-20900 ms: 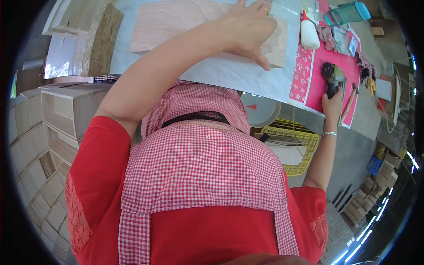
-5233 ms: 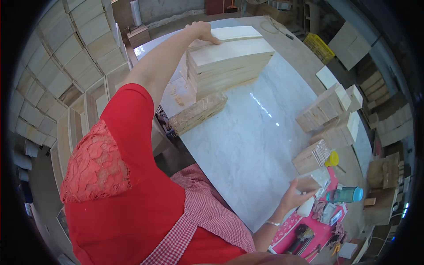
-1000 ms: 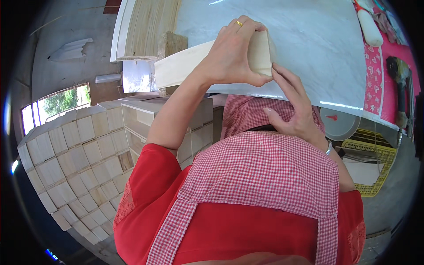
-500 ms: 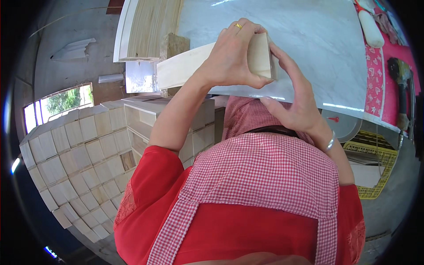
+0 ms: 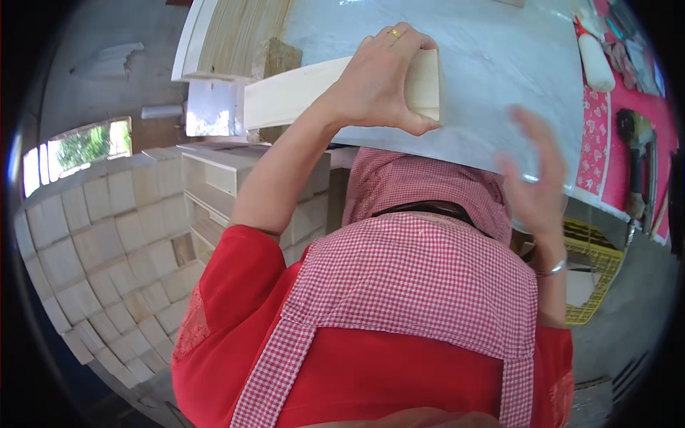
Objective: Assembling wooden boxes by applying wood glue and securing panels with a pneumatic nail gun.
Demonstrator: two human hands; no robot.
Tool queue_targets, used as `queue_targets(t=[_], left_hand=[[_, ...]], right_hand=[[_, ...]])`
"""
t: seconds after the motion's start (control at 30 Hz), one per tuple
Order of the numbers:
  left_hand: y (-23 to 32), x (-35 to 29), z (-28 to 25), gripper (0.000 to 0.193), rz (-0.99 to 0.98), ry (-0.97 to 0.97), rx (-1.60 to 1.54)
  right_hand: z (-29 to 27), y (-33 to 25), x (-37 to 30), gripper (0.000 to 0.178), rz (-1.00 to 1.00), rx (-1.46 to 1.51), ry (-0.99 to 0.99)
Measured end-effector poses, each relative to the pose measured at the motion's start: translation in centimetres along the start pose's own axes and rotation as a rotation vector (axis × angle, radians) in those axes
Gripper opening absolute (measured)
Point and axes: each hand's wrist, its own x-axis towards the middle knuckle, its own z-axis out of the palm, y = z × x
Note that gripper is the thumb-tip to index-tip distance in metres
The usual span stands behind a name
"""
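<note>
My left hand [image 5: 374, 85] is wrapped over a long pale wooden box [image 5: 292, 93], fingers on its far side and thumb on its near side. The box lies along the front edge of the marbled table [image 5: 499, 93], and my palm covers its middle. Its left end sits against a rough wooden block [image 5: 278, 57]. Off to the right, my right hand [image 5: 536, 178] is in the air near the table's front edge. It is blurred, with thumb and fingers apart and nothing visible between them.
A stack of thin boards [image 5: 235, 36] stands at the table's far left. Many pale wooden boxes [image 5: 107, 235] are piled on the left. To the right are a white squeeze bottle [image 5: 596, 64], a black-headed tool [image 5: 629, 132] on pink cloth, and a yellow basket [image 5: 606, 246] below.
My right hand has come away from the box's right end and moved right and toward me. My left hand keeps its hold on the box. The whole view has shifted slightly.
</note>
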Motion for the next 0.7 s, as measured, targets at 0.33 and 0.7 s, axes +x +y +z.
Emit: queue_targets(t=[0.33, 0.7], left_hand=[[-0.6, -0.1, 0.8, 0.076, 0.081, 0.102, 0.025], [-0.4, -0.1, 1.0, 0.076, 0.000, 0.044, 0.051]], right_hand=[[-14.7, 15.5, -2.6, 0.061, 0.443, -1.030, 0.172], [-22.1, 20.3, -1.3, 0.059, 0.307, -1.023, 0.124]])
